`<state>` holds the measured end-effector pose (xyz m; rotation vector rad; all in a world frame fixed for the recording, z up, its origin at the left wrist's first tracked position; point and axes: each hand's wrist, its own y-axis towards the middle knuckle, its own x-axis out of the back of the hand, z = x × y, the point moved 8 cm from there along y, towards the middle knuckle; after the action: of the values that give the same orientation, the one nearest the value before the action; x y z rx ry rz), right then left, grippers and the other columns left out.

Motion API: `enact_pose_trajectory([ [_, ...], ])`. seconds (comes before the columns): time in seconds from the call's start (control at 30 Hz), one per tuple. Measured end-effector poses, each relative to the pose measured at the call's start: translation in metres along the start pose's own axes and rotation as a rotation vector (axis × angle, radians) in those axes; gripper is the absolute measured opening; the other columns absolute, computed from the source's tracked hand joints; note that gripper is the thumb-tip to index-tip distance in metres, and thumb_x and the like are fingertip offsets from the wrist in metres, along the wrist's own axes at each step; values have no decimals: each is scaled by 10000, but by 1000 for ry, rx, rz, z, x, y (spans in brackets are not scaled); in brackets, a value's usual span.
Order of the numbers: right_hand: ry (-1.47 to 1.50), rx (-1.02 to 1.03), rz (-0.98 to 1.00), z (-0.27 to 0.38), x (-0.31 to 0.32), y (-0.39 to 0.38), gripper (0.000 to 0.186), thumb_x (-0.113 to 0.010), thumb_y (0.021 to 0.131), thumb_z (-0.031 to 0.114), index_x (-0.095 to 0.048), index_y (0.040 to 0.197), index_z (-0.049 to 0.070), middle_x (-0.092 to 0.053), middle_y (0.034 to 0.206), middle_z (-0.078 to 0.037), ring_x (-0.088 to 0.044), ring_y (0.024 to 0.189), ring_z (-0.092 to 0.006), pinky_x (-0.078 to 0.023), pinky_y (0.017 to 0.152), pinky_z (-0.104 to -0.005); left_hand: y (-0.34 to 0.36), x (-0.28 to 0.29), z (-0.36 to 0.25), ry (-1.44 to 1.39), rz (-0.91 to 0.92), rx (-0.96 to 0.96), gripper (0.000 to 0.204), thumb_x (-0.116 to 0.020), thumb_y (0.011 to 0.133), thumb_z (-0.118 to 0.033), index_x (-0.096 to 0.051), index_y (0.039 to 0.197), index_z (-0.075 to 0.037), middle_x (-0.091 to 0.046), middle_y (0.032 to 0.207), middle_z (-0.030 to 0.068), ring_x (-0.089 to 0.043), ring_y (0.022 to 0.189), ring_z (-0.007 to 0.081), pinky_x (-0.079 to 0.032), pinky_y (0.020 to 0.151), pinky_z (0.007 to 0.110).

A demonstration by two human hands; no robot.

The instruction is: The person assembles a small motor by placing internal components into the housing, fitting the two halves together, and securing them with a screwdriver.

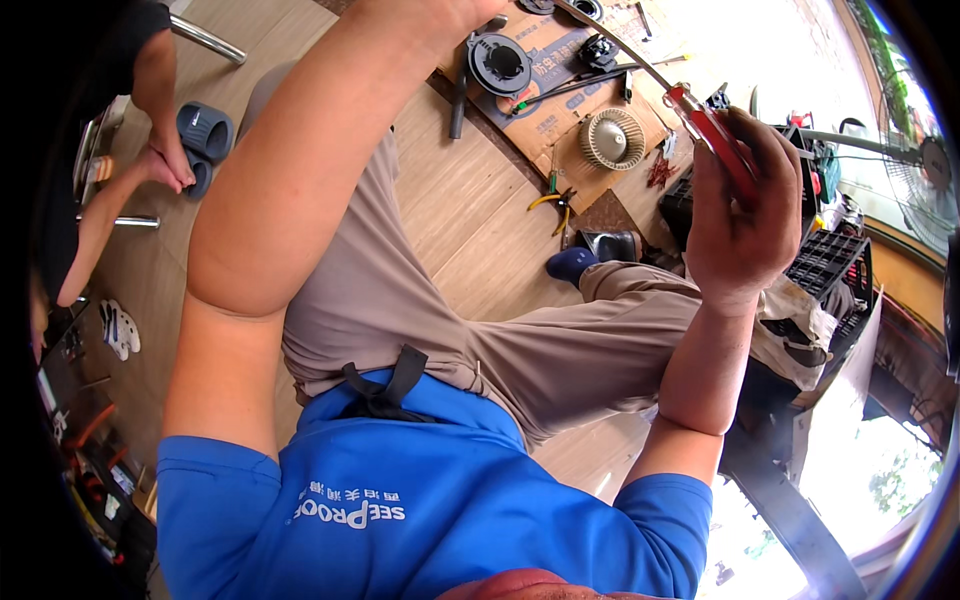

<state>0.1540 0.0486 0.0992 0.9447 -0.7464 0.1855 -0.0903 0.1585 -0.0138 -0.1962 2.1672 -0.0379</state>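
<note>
My right hand (745, 205) is raised at the upper right, fingers wrapped round the red handle of a screwdriver (712, 130). Its long thin shaft slants up and left, out past the top edge. My left arm reaches up to the top edge, where only the wrist and base of my left hand (462, 12) show; its fingers are cut off. Beneath, on a cardboard sheet (540, 140), lie a round black motor housing (500, 64) and a pale blower wheel (613, 139). A hammer (459, 105) with a dark handle lies by the cardboard's left edge, below my left hand.
Yellow-handled pliers (560, 205) and a heap of small reddish screws (661, 172) lie near the blower wheel. Black crates (835, 265) and a standing fan (925, 175) are at right. At left, another person's hands (170, 165) are near grey slippers (204, 135); white shoes (120, 330) sit lower.
</note>
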Motion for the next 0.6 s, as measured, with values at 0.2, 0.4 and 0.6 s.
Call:
enact_pose_trajectory([
  [0.2,74,-129,-10,-12,4,-7,289,-747,846,11,-663,1120,-32,-703,1034,-159,-694,873,-234,-564,744,-309,-2,0,2,-31,-74,-2,155,-580,965,-189,-652,911,-62,-686,812,59,-668,665,185,-570,567,340],
  [0.4,107,-144,-12,-16,1,-7,299,-746,855,23,-657,1134,-41,-697,1054,-171,-694,887,-253,-559,754,-310,-3,1,1,-29,-127,-35,143,-589,961,-180,-651,913,-62,-691,821,63,-680,686,182,-583,597,333],
  [0.6,-3,18,53,2,0,0,357,-672,893,-51,-583,1239,-71,-647,1198,-180,-649,1072,-229,-538,914,-325,-16,-6,-3,-1,-194,-22,152,-585,964,-184,-649,942,-48,-693,847,78,-689,723,201,-588,613,342],
])
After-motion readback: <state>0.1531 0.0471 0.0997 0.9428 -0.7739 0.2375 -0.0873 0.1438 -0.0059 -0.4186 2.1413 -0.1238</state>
